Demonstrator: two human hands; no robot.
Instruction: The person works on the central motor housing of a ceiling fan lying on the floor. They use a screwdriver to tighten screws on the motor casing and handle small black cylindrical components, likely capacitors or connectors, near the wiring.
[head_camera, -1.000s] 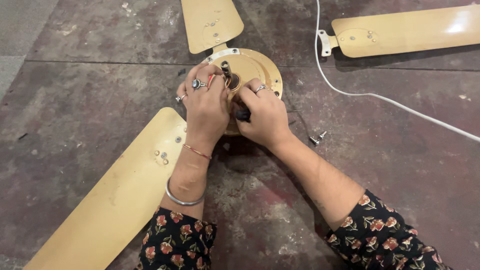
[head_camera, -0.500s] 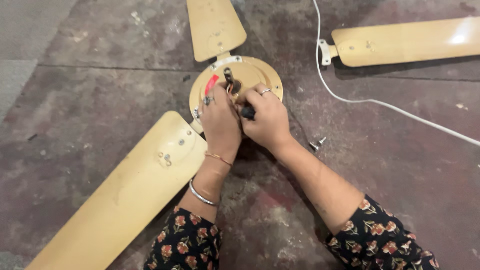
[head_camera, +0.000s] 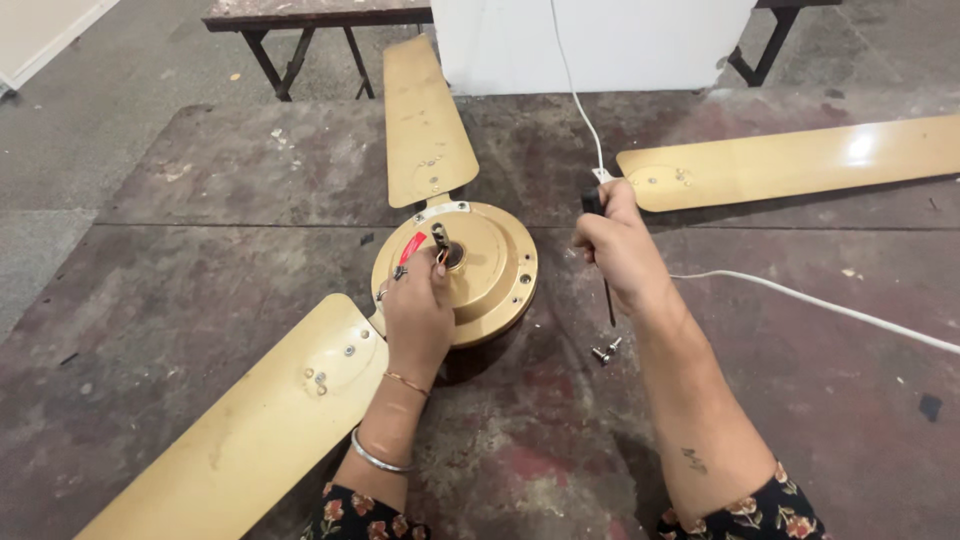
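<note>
A worn, dark reddish-brown work surface (head_camera: 200, 260) with scuffed grey patches fills the view; beyond it lie grey floor, the black legs of a bench (head_camera: 270, 55) and a white panel (head_camera: 600, 40).

At lower left a long cream-gold metal fan blade (head_camera: 240, 440) runs to the round cream-gold motor housing of a ceiling fan (head_camera: 490, 270), which lies flat near the middle of the surface. A second blade (head_camera: 425, 130) points away from the housing. The left hand (head_camera: 418, 315) rests on the housing's near edge, fingers curled toward the short central shaft and red wire (head_camera: 412, 246); whether they pinch anything cannot be told.

Right of the housing, the right hand (head_camera: 620, 245) is raised clear of it, fist closed around a black-handled screwdriver (head_camera: 600, 250), its thin shaft pointing down. Two small bolts (head_camera: 605, 350) lie just below. A white cable (head_camera: 800, 300) passes behind that hand. A detached third blade (head_camera: 800, 160) lies apart at upper right.
</note>
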